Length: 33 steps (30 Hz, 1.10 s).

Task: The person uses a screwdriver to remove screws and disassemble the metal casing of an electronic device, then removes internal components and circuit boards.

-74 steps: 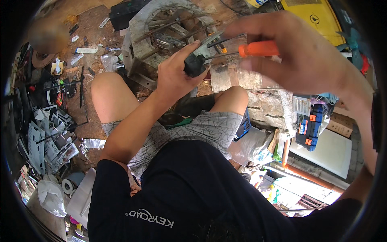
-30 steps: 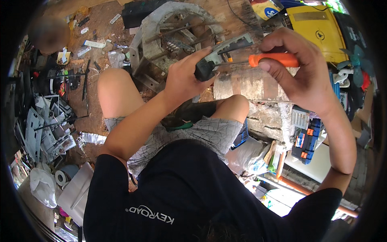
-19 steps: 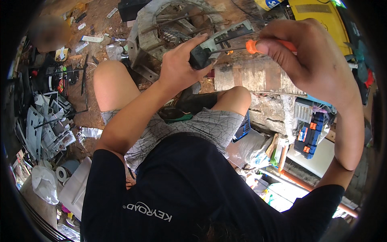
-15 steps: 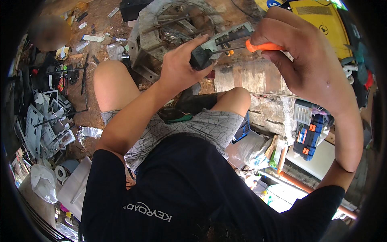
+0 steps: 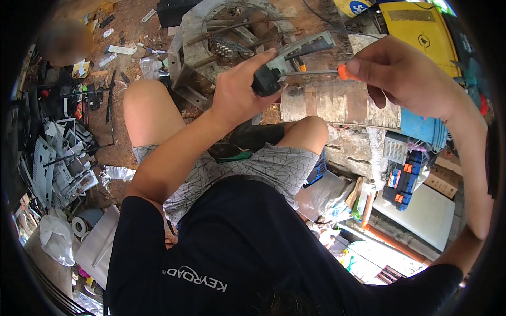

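Note:
My left hand [image 5: 238, 90] is closed around a black block-shaped part [image 5: 266, 80] fixed to a flat grey metal frame [image 5: 307, 46] with a dark inset. In my right hand [image 5: 403, 76] is a screwdriver [image 5: 346, 72] with an orange handle, mostly covered by the fingers. Its thin metal shaft lies almost level and points left at the black part. The tip is at the side of that part; whether it sits in a screw is too small to tell. Both hands are raised beyond my knees, above a worn wooden surface [image 5: 337, 102].
Past my left hand stands a round metal frame [image 5: 192, 52] with loose metal pieces inside. A yellow case [image 5: 419, 34] lies at the far right, and a dark blue toolbox [image 5: 403, 179] with orange latches nearer. Scrap metal parts [image 5: 58, 163] pile up on the left.
My right hand has moved right and slightly down with the screwdriver, so more of its shaft shows. The left hand and the part have shifted only slightly.

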Each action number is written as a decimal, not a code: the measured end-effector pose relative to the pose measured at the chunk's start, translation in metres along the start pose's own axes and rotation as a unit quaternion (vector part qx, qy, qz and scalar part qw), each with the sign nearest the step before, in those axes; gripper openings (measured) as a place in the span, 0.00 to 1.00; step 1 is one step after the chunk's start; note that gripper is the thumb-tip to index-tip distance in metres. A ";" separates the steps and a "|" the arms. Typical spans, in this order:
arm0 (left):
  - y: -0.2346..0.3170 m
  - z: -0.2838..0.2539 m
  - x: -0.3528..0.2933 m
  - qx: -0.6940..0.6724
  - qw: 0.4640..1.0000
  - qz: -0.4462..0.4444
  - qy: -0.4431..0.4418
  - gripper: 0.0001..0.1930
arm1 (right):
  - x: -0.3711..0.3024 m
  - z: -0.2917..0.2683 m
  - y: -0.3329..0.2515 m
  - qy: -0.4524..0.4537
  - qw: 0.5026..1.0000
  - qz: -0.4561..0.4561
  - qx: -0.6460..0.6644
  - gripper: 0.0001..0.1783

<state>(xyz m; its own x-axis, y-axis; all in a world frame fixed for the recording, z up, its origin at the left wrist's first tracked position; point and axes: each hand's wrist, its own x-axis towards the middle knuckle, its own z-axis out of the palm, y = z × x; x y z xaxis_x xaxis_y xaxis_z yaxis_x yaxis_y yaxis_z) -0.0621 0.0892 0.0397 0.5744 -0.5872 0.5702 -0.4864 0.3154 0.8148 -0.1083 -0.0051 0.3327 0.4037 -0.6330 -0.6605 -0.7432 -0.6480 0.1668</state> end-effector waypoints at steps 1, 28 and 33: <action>0.000 -0.002 -0.001 0.003 1.000 -0.004 -0.004 0.35 | 0.001 -0.001 -0.001 -0.018 1.000 -0.006 -0.022 0.20; 0.003 -0.003 -0.001 -0.011 1.000 -0.014 -0.005 0.34 | -0.001 0.020 0.004 0.201 0.735 -0.420 -0.493 0.24; 0.004 -0.001 0.000 -0.029 1.000 -0.005 -0.001 0.33 | -0.007 0.021 -0.002 0.239 0.790 -0.427 -0.370 0.27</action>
<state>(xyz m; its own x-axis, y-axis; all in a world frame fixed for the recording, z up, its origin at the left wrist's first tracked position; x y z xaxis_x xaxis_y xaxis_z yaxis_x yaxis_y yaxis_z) -0.0628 0.0913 0.0430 0.5775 -0.5925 0.5617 -0.4414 0.3522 0.8253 -0.1209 0.0092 0.3218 0.8764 0.1947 -0.4404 0.3519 -0.8833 0.3097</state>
